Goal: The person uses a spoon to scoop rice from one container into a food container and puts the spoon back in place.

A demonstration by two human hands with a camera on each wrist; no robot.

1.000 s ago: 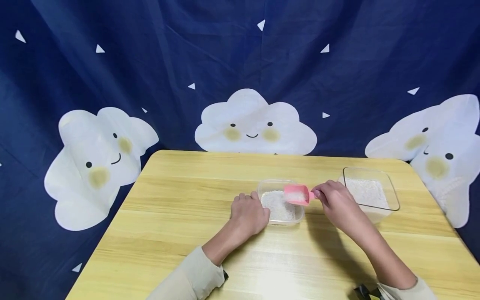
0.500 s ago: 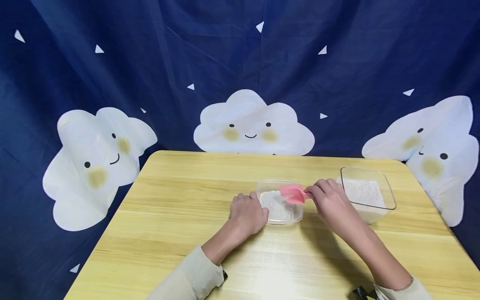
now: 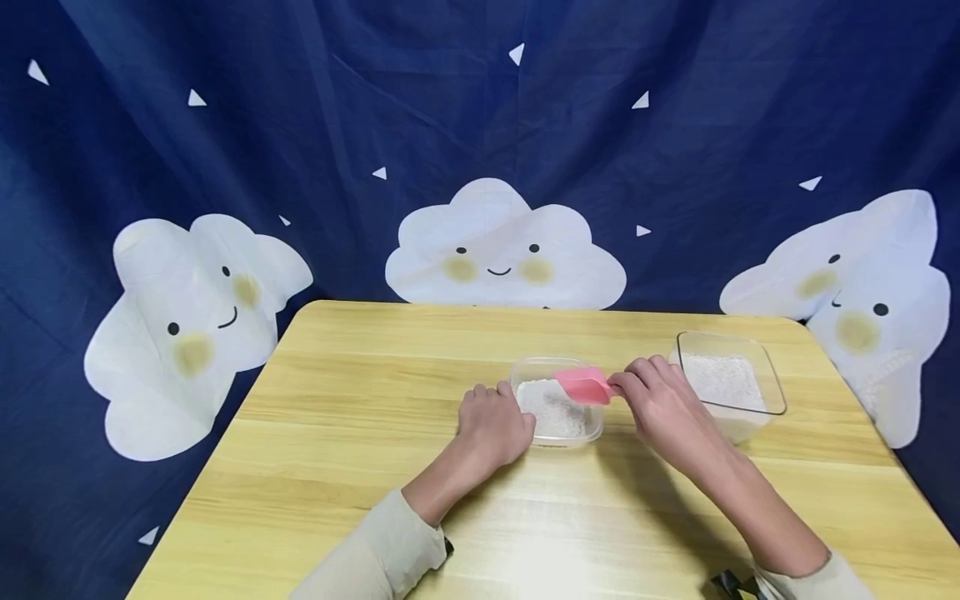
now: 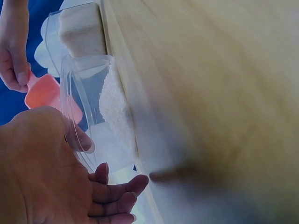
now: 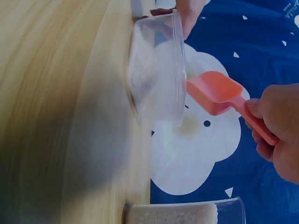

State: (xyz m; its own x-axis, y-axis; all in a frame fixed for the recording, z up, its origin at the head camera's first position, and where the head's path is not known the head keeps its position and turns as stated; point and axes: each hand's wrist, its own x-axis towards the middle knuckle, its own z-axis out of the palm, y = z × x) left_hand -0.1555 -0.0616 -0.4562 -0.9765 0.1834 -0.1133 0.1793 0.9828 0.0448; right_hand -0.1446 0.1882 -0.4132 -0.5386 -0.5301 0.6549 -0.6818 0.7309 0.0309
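My right hand point(image 3: 663, 402) grips the handle of a pink scoop point(image 3: 583, 387). The scoop is tipped over a clear plastic container point(image 5: 175, 100), its bowl appearing empty in the right wrist view. White rice point(image 3: 553, 412) covers the container's bottom. At the container's left side, my left hand point(image 3: 491, 423) holds it, the thumb point(image 4: 80, 138) at the rim and the fingers point(image 4: 122, 189) low along the outside. Right of these stands a taller clear container point(image 3: 772, 375) with more rice point(image 3: 723, 382) inside, partly behind my right hand.
Both containers stand on a light wooden table point(image 3: 360, 400). Behind its far edge hangs a dark blue curtain point(image 3: 450, 100) printed with smiling clouds and small white triangles.
My right hand has turned the scoop over and shifted slightly left; the white grains seen in its bowl a second ago are gone from it. The left hand keeps its place on the container.
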